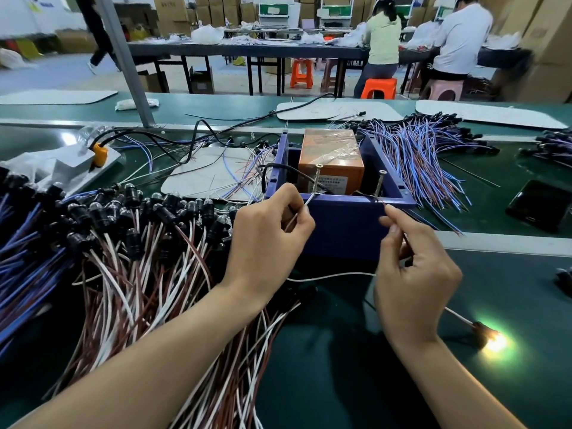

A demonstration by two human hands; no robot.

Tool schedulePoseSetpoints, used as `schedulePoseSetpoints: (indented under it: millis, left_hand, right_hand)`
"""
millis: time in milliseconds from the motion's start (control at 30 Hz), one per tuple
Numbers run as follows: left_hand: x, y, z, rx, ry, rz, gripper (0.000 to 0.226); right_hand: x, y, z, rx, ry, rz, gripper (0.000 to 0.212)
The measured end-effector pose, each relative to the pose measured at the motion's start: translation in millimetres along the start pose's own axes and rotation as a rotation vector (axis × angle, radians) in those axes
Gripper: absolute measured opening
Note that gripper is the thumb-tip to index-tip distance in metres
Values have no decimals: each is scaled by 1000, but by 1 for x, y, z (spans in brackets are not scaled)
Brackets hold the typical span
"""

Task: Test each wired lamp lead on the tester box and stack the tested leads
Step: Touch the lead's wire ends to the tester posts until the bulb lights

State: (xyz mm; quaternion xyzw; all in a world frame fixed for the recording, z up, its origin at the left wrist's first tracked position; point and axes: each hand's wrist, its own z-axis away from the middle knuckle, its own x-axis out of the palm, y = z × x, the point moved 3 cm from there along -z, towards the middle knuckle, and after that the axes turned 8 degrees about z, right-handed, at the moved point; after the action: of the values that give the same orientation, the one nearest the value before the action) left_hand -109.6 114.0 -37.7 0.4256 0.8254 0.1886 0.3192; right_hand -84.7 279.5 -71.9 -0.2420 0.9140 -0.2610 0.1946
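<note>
The blue tester box (343, 226) stands in the middle of the green bench, with an orange unit (331, 157) inside and two upright screws (316, 178) on its front rim. My left hand (269, 239) pinches a white wire end against the left screw. My right hand (413, 274) pinches the other wire end at the right screw (378, 185). The lead's lamp (492, 337) lies on the bench at the lower right and glows brightly. A big pile of brown-and-white leads (148, 258) with black lamp heads lies to the left.
Blue and purple leads (424, 153) fan out right of the box. A black phone (540, 204) lies at the far right. A power strip with an orange plug (100, 153) sits at the left. White pads lie behind. People sit at a far table.
</note>
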Motion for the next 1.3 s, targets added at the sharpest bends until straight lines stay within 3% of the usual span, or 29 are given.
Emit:
schedulePoseSetpoints:
  millis: [500,600,767,900,1000,1133,1200,1300]
  left_hand:
    - [0,-3,2,-13,11,24,18]
    - [-3,2,3,11,22,106,16]
    - [-2,24,10,72,-104,375,3]
    - [-7,47,10,-13,-183,626,6]
    - [-8,68,11,8,-246,678,7]
    - [-5,100,15,50,-280,729,13]
    - [-2,113,19,87,-299,730,31]
    - [17,121,34,24,-448,621,80]
  right_hand:
    - [-1,-2,0,-26,24,30,23]
    - [-4,-7,-1,-93,29,31,23]
    - [-11,-37,-4,-148,-56,-86,22]
    - [-29,-55,-3,24,-205,-282,30]
    - [-50,-58,-3,154,-319,-397,37]
    - [-84,-63,-19,176,-354,-485,13]
    - [-105,-63,-32,210,-289,-532,11]
    - [-134,-50,-56,269,-155,-558,21]
